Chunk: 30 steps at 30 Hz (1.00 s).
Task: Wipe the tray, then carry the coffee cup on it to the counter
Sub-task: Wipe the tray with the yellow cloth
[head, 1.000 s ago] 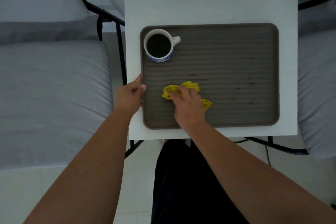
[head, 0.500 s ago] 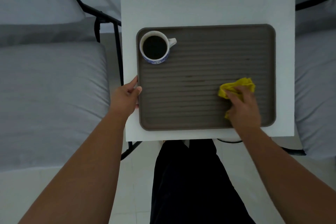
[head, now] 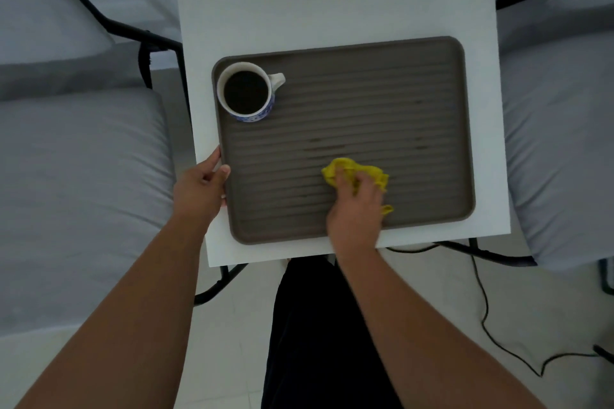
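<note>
My R hand [head: 355, 209] bunched on yellow cloth [head: 349, 173], pressing it to ribbed brown tray [head: 365, 103], approx 6 o'clock of tray centre. My L hand [head: 201, 189] pinches tray rim at 8 o'clock, thumb over edge. Coffee cup [head: 247, 91] full, upright, tray's 10 o'clock corner, handle twd 3. Tray flat on white table [head: 265, 10].

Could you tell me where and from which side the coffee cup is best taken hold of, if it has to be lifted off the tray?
Probably by its handle, coming from the right. The cup stands upright in the tray's far-left corner, full nearly to the brim, with the handle pointing right over open tray. The tray rim crowds its left and far sides.
</note>
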Available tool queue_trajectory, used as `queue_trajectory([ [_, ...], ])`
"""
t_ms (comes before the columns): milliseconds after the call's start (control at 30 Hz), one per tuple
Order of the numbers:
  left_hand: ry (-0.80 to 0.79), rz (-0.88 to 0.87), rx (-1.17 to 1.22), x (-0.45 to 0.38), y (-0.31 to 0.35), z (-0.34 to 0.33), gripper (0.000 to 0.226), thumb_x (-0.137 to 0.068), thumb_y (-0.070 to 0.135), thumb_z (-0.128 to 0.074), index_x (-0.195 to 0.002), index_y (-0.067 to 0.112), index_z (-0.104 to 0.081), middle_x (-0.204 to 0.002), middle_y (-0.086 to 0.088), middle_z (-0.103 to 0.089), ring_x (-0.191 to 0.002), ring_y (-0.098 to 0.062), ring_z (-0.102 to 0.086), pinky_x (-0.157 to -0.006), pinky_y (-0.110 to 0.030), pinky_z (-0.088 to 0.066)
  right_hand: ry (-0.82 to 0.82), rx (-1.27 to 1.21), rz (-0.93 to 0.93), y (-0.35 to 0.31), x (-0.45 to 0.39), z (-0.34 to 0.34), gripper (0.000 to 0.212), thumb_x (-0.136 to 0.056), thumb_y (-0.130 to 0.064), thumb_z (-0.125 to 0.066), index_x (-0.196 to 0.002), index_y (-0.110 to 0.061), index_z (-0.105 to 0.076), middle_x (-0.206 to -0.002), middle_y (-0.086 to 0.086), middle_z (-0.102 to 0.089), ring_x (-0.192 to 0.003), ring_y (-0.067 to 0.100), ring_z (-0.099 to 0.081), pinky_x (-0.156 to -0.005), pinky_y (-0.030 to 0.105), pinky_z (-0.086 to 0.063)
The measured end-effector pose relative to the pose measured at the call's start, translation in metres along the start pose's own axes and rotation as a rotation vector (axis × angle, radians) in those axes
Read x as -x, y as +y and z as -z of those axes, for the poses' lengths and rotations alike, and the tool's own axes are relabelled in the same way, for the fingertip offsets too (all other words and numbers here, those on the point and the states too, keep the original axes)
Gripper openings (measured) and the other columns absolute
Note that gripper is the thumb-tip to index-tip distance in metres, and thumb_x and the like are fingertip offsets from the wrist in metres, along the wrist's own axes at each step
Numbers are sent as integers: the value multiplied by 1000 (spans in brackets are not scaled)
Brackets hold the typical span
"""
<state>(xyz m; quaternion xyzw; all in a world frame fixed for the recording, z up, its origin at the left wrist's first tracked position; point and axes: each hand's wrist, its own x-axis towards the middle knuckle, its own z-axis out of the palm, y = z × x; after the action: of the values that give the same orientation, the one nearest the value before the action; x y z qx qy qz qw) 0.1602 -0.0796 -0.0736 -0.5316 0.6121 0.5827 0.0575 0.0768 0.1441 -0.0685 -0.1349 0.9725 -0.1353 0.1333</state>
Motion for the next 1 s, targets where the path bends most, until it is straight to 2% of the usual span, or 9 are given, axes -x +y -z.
queue_trajectory([
  [133, 20, -1, -7, 4, 3, 0, 41, -95, 21, -56, -132, 39, -53, -97, 5, -68, -92, -21, -69, -86, -48, -56, -140, 13, 318, -39, 25, -15, 53, -72, -12, -40, -118, -17, -66, -113, 18, -63, -88, 37, -60, -70, 39, -53],
  [200, 12, -6, -14, 4, 5, 0, 41, -95, 21, -56, -131, 40, -53, -100, 4, -68, -93, -21, -69, -85, -48, -56, -171, 7, 436, -31, 22, -16, 52, -74, -13, -38, -117, -18, -66, -114, 16, -63, -91, 36, -60, -63, 37, -54],
  [267, 4, -5, 3, 5, 7, -1, 41, -95, 19, -55, -132, 37, -53, -103, 2, -68, -92, -19, -69, -83, -43, -58, -145, -4, 514, -4, 14, -11, 50, -71, -16, -44, -115, -19, -68, -113, 14, -64, -95, 36, -59, -65, 39, -57],
  [400, -19, -33, 20, 9, 8, -2, 43, -97, 14, -52, -137, 30, -49, -108, -3, -67, -83, -8, -69, -68, -24, -59, 5, 37, 431, 77, -9, 16, 51, -67, -20, -51, -115, -17, -66, -112, 17, -64, -100, 35, -50, -86, 44, -53],
  [600, -16, -28, 49, 10, 9, -3, 44, -98, 13, -51, -139, 27, -47, -114, -6, -65, -86, -11, -66, -69, -23, -59, 43, 144, 140, 140, -29, 52, 49, -66, -2, -62, -114, -11, -66, -119, 19, -60, -100, 45, -54, -74, 51, -54],
  [700, -22, -24, 36, 9, 7, -2, 43, -97, 16, -52, -138, 30, -48, -118, -5, -65, -93, -18, -67, -82, -35, -57, 94, 123, 150, 119, -23, 40, 48, -69, -6, -43, -112, -8, -67, -115, 21, -62, -92, 45, -57, -77, 48, -52],
  [767, -22, -20, 27, 8, 7, -1, 43, -97, 17, -52, -138, 31, -48, -120, -5, -65, -96, -20, -68, -86, -38, -55, 85, 76, 227, 91, -14, 26, 47, -70, -8, -42, -109, -8, -68, -111, 20, -65, -87, 41, -59, -75, 44, -52],
  [867, -22, -6, 28, 7, 7, 0, 42, -97, 16, -53, -136, 32, -50, -117, -2, -66, -94, -18, -68, -80, -33, -58, -4, -1, 387, 33, 4, -1, 40, -74, -10, -46, -106, -10, -70, -108, 17, -67, -85, 38, -60, -71, 39, -52],
  [1000, -1, 0, 15, 6, 9, -1, 42, -96, 16, -54, -135, 33, -51, -101, 4, -68, -75, -9, -69, -68, -26, -59, -154, -33, 613, -47, 22, -28, 40, -78, -15, -42, -107, -12, -69, -109, 11, -66, -94, 35, -60, -80, 38, -53],
])
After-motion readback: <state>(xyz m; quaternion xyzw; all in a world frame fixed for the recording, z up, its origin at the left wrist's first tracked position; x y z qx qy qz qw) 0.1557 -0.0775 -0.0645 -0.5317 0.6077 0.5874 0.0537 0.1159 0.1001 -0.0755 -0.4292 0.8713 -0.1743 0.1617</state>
